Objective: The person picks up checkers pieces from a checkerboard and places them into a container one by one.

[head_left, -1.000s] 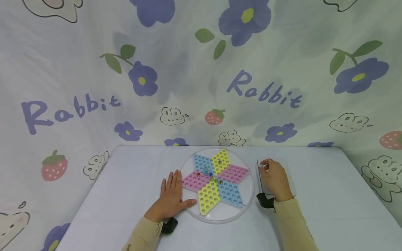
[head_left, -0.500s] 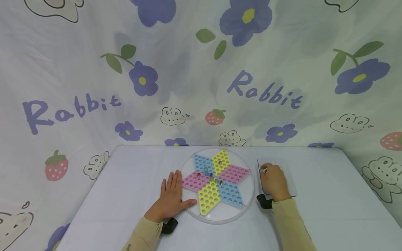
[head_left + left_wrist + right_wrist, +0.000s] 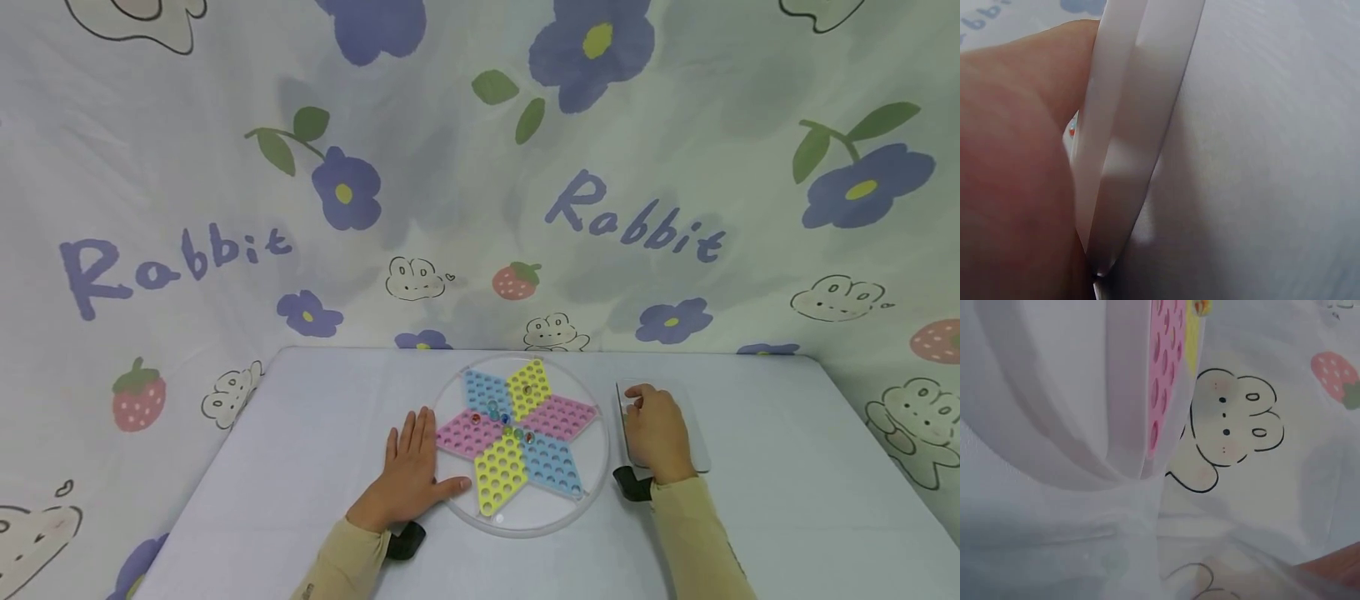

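Observation:
A round Chinese checkers board (image 3: 551, 527) with a pink, yellow and blue star lies mid-table. Several glass marbles sit in its holes, including a red one (image 3: 476, 419) and a dark blue one (image 3: 506, 419). My left hand (image 3: 408, 479) rests flat at the board's left edge, thumb over the rim; the left wrist view shows the palm (image 3: 1016, 156) against the pale rim (image 3: 1138, 137). To the right, my right hand (image 3: 656, 431) bends its fingers over a clear plastic tray (image 3: 696, 437). I cannot tell whether the fingertips hold anything.
The white table (image 3: 300, 400) ends at a hanging cloth (image 3: 450, 208) printed with rabbits, flowers and strawberries. A black wrist mount (image 3: 632, 484) sits by the right wrist, another (image 3: 406, 542) by the left. A pale green round spot (image 3: 1115, 561) shows through the clear plastic.
My right fingers shift slightly over the clear tray; the small pale thing seen at their tips earlier no longer shows. My left hand and the marbles on the board stay in place.

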A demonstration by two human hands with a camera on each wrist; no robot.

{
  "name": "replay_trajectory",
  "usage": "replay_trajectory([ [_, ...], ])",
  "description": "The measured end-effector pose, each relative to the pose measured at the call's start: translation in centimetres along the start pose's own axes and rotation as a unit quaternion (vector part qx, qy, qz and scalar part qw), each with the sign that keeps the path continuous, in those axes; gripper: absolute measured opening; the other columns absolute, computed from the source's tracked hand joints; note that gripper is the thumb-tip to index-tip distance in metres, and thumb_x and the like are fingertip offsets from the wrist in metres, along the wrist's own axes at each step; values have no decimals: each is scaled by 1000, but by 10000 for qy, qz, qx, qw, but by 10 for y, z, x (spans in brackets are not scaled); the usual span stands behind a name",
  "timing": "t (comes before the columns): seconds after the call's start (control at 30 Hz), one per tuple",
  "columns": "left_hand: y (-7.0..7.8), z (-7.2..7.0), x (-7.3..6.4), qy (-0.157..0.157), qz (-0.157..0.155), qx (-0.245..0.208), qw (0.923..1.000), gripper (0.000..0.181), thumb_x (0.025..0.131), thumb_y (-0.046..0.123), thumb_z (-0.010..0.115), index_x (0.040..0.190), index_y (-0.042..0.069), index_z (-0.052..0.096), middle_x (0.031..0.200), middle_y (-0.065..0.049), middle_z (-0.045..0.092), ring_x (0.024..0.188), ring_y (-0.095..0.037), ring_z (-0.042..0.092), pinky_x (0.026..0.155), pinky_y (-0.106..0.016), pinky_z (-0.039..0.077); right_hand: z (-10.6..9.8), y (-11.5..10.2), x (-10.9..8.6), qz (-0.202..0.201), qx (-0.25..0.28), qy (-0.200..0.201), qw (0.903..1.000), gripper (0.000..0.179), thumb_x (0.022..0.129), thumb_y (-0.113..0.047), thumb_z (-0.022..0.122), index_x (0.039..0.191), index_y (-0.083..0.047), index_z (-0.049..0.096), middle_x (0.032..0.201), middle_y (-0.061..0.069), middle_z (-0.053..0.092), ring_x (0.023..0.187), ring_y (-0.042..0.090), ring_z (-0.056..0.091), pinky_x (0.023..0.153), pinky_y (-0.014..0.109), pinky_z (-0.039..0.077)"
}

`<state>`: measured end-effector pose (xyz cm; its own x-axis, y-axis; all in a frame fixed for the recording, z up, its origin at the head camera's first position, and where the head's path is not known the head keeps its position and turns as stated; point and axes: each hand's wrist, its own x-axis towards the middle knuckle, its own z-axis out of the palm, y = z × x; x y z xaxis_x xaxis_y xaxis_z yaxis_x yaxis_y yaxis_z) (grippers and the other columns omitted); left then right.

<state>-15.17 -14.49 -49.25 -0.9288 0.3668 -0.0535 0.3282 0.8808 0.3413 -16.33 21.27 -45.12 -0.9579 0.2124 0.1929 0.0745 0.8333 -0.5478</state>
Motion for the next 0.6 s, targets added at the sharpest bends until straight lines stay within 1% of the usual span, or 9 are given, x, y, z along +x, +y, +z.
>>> replay_trajectory([
  [0.17, 0, 0, -1, -39, 16, -16, 10000, 114, 77, 75, 45, 146, -3, -1, 153, -20, -3, 140, -36, -6, 107, -57, -1, 0, -8, -1, -215, 173, 528, 9982, 18, 84, 1, 54, 100, 3, 63, 85, 16, 57, 79, 32, 52, 68, 43, 43],
  [0.3, 0, -2, -1, -52, -8, -34, 10000, 114, 77, 74, 46, 146, -3, -1, 153, -20, -3, 140, -36, -6, 107, -57, -1, -1, -13, -3, -225, 271, 752, 9965, 17, 85, -1, 55, 99, 1, 64, 86, 14, 57, 78, 30, 52, 66, 41, 42],
  [0.43, 1, -3, -1, -51, -44, -49, 10000, 114, 77, 74, 47, 146, -3, -1, 153, -20, -2, 140, -37, -5, 107, -57, -1, -3, -20, -6, -198, 428, 752, 9961, 18, 86, -6, 58, 101, 0, 64, 87, 13, 58, 75, 27, 52, 66, 39, 42],
  [0.6, 3, -3, -1, -22, -17, -121, 9999, 114, 77, 73, 48, 146, -4, 0, 153, -21, -2, 139, -37, -5, 107, -57, -1, 0, -34, -12, -345, 723, 561, 9952, 20, 86, -11, 61, 102, 0, 65, 87, 12, 58, 75, 25, 51, 65, 36, 40],
])
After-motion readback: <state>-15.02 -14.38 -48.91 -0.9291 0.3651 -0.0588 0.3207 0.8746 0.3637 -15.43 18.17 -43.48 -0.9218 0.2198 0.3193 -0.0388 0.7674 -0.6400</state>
